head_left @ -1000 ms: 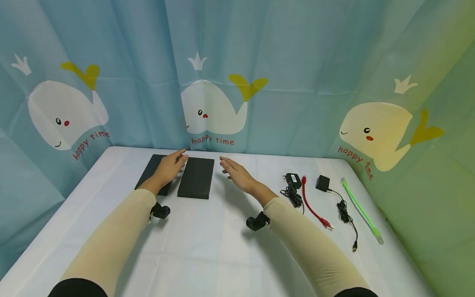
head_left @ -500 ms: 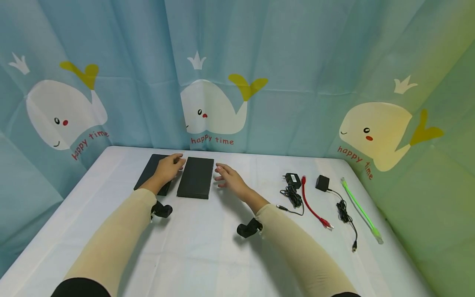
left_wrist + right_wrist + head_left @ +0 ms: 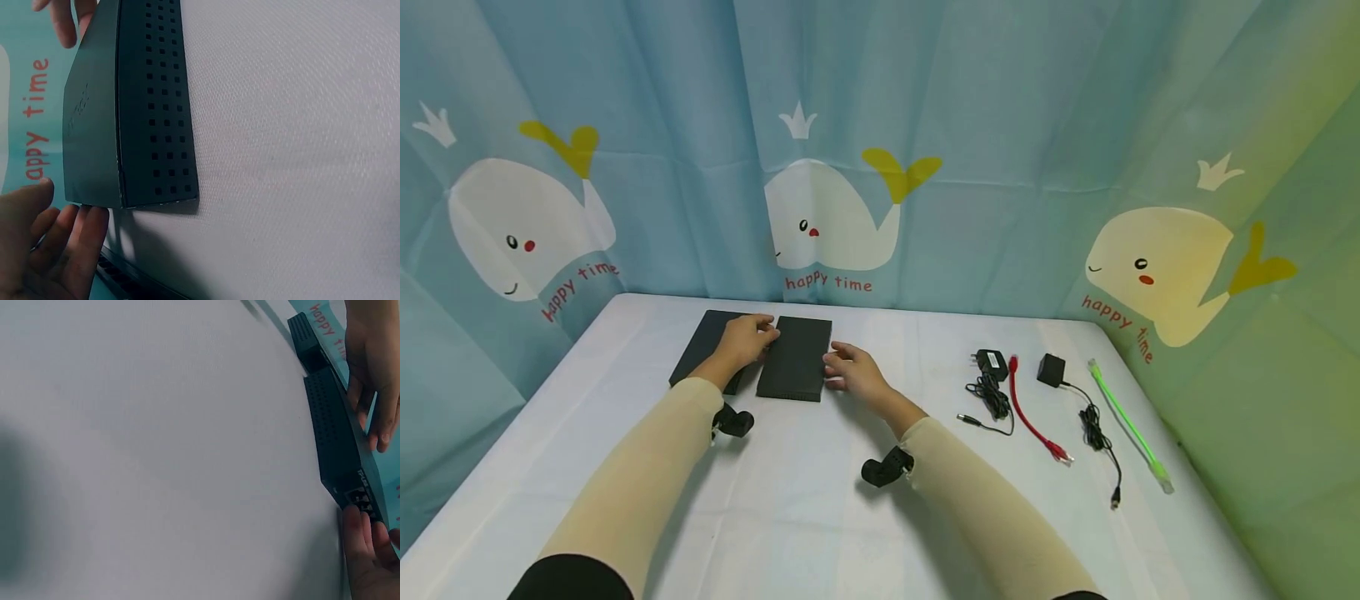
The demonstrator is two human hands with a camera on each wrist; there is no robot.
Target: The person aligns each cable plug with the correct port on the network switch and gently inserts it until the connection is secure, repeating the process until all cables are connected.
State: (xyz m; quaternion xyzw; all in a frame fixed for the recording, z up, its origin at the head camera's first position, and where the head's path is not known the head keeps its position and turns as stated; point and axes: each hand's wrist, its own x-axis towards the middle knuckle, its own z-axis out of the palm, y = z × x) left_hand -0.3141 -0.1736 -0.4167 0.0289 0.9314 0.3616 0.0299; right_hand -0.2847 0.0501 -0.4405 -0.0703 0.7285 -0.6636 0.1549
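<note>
In the head view, the box (image 3: 795,358) lies flat on the white table (image 3: 820,500), between the left hand (image 3: 743,337) and the right hand (image 3: 856,369). Both hands are loosely spread with the fingers slightly bent, fingertips at its two long sides. A second box (image 3: 700,343), also black, lies just beside it, partly under the left hand. Towards the table's right side are an adapter (image 3: 992,364) with a white label too small to read, its black cord bundled, then a red cable (image 3: 1030,417), another adapter (image 3: 1051,369) and a green cable (image 3: 1127,425). On the curtain (image 3: 1015,100), "happy time" is printed in red three times, each under a white whale. In the left wrist view, the box shows an end with rows of small square holes (image 3: 165,106) and faint marks on top that cannot be read; the left hand's fingertips touch one side, another digit standing off from it. Behind is "appy time", its first letter not visible. In the right wrist view, the right hand's fingertips touch the side with the ports (image 3: 360,500), above which sits small white lettering (image 3: 361,478), too blurred to read surely. "happy" shows beyond in red, the next word partly hidden.
</note>
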